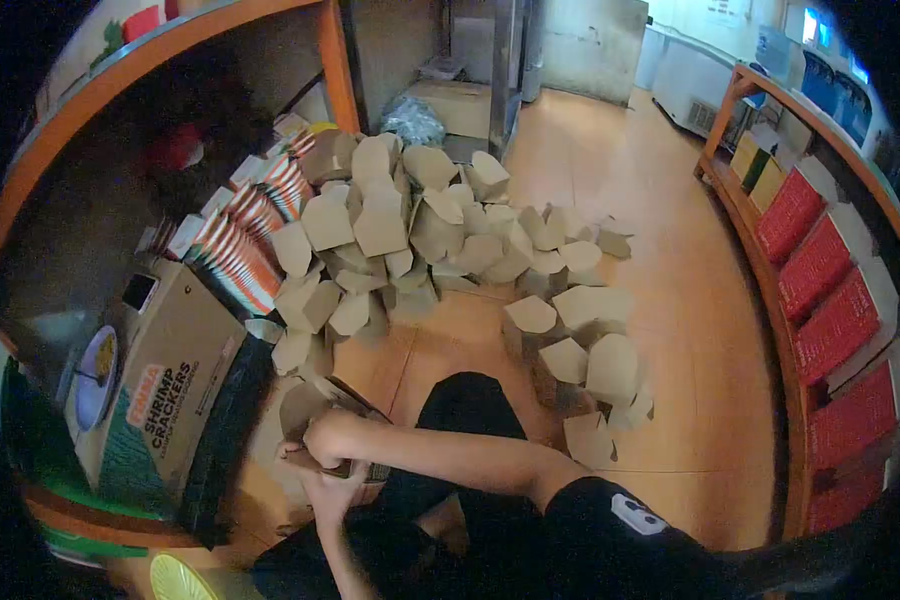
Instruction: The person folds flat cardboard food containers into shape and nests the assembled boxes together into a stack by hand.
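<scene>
A brown cardboard food box (308, 404) with its flaps up stands close before my crossed legs. My left hand (322, 487) grips the near side of this box, fingers and thumb around its wall. From above, my right hand (332, 440) reaches down into the box opening, and its fingers are hidden inside. Beyond the hands, a large heap of similar brown boxes (380, 220) covers the floor, several of them with rounded flaps sticking up. A smaller group of boxes (610, 365) lies to the right of my knee.
Nested stacks of orange-and-white striped cartons (238, 255) lean at the left, behind a shrimp crackers carton (160, 420) holding a bowl (95, 380) and a phone (141, 291). An orange shelf (760, 250) with red packs (835, 325) runs along the right. A yellow-green basket (175, 578) sits bottom left.
</scene>
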Available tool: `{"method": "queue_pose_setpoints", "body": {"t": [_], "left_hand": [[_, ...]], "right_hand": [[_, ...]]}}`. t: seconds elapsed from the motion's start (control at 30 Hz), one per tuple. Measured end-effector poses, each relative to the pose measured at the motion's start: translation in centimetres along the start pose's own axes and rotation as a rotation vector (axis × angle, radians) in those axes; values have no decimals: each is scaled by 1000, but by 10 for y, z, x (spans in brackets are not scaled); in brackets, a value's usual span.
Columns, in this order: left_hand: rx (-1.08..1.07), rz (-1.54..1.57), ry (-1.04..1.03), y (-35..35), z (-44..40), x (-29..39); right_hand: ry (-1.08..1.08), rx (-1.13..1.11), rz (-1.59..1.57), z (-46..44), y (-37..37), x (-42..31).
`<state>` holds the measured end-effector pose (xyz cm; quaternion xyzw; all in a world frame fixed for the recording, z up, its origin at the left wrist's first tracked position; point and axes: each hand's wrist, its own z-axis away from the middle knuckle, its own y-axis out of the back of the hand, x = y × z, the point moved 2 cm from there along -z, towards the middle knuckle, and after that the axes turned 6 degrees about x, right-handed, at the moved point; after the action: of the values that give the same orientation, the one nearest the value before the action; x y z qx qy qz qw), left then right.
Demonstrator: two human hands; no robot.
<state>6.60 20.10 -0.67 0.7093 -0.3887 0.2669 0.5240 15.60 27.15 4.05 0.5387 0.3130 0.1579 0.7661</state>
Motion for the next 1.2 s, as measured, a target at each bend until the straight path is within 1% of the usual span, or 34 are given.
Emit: {"method": "queue_pose_setpoints", "body": {"t": [0.1,0.13,0.17,0.2,0.23,0.27,0.3,0.33,0.37,0.4,0.43,0.47,0.5,0.53,0.57,0.6,0.63,0.7,0.73,0.8,0.83,0.9,0.97,1.0,1.1,1.13,1.2], "left_hand": [[73,-8,-89,-1,4,-14],[120,3,-100,-3,8,-17],[109,112,37,-3,12,-8],[95,221,175,0,17,10],[131,267,188,0,20,6],[167,314,200,-1,23,2],[256,300,92,-9,34,-28],[342,282,-14,-12,39,-44],[426,317,-16,-12,42,-36],[514,347,-14,-12,49,-21],[608,367,-8,-10,56,-11],[661,279,23,-8,62,-7],[734,189,47,-4,62,8],[720,142,60,5,64,15],[707,104,68,13,64,19],[715,-5,-26,23,63,27],[724,112,11,31,63,35],[713,365,67,45,58,55],[647,484,23,50,54,61],[440,579,34,60,44,81],[375,623,-4,63,37,94],[275,680,-110,66,24,111],[221,706,-241,68,18,120],[254,772,-170,67,17,118],[196,740,-127,79,30,83],[233,484,-313,90,31,80],[252,432,-303,87,40,70]], "right_hand": [[34,205,-273,52,46,7],[191,480,-571,68,48,20],[347,746,-872,88,46,39],[226,868,-974,117,45,67],[59,1027,-969,142,34,100],[-207,1198,-947,168,4,142],[-470,1337,-947,192,-31,185],[-686,1438,-977,213,-66,223],[-847,1493,-1064,230,-95,251],[-1001,1486,-1158,243,-112,269],[-1016,1513,-1324,245,-117,280],[-1026,1510,-1497,242,-121,289],[-912,1592,-1667,240,-152,333],[-788,1656,-1849,228,-181,374],[-745,1657,-1968,220,-174,376],[-700,1661,-2082,217,-147,360],[-643,1671,-1952,215,-124,338],[-447,1674,-1523,213,-62,258],[-332,1631,-1391,216,-37,222],[-64,1435,-1224,225,-13,165],[84,1319,-1154,229,-6,141],[232,1144,-806,236,24,73],[440,803,-791,224,50,21],[333,659,-690,226,57,1],[480,389,-702,218,72,-14],[566,310,-608,214,83,-14],[559,339,-746,214,85,-5]]}}
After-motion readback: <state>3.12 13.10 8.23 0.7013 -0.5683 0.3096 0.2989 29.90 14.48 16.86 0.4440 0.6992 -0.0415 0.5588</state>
